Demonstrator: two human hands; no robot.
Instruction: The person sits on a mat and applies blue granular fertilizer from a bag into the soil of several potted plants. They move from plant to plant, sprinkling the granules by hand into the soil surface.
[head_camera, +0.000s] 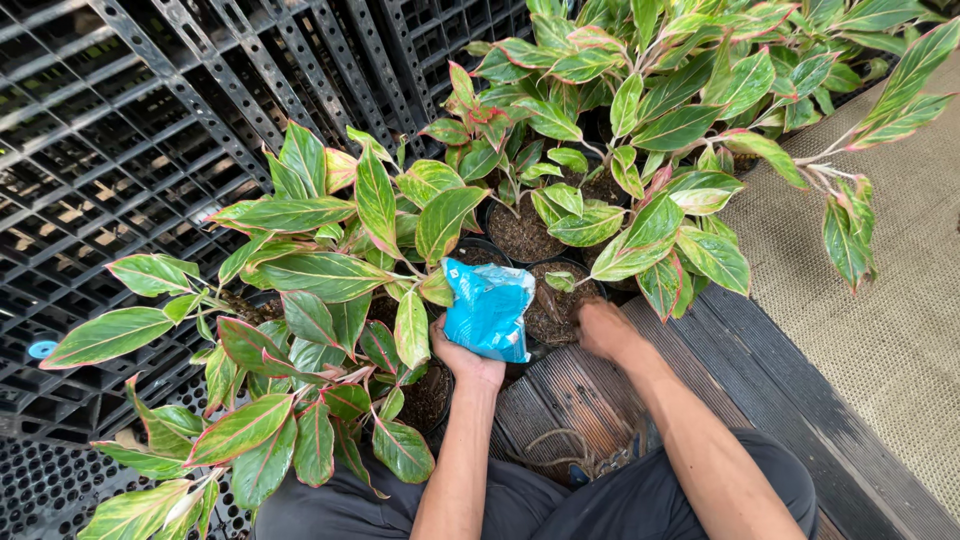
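Crinkled blue plastic bag (488, 310) sits in left hand (462, 358) grip; right hand (603, 328) curls on crumbly soil (553, 312).

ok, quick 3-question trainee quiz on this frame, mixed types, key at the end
1. True or false: the left hand holds a blue bag.
2. Where is the right hand? A) on the woven mat B) at the soil of a black pot C) on the black plastic grid
3. Fill in: the plants' green leaves have ____ edges.

Key: 1 true; 2 B; 3 pink
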